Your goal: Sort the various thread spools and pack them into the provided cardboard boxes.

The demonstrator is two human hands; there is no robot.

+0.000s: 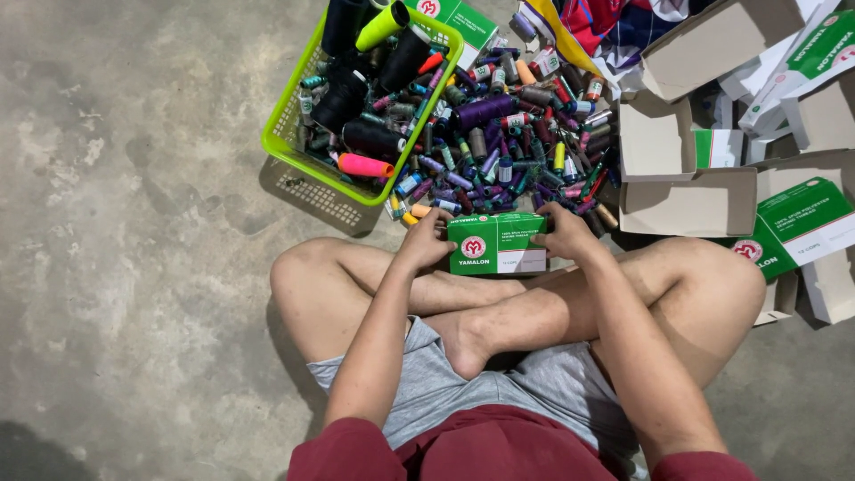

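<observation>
I sit cross-legged on a concrete floor and hold a small green and white cardboard box point(495, 244) in front of my shins. My left hand point(426, 239) grips its left end, and my right hand point(563, 233) grips its right end with fingers over the top edge. Just beyond the box lies a heap of small thread spools point(512, 134) in many colours, mostly purple, grey and red.
A lime green plastic basket point(294, 125) with large dark thread cones stands at the upper left of the heap. Several open and closed cardboard boxes point(690, 203) lie to the right. Coloured cloth point(606, 22) lies at the top.
</observation>
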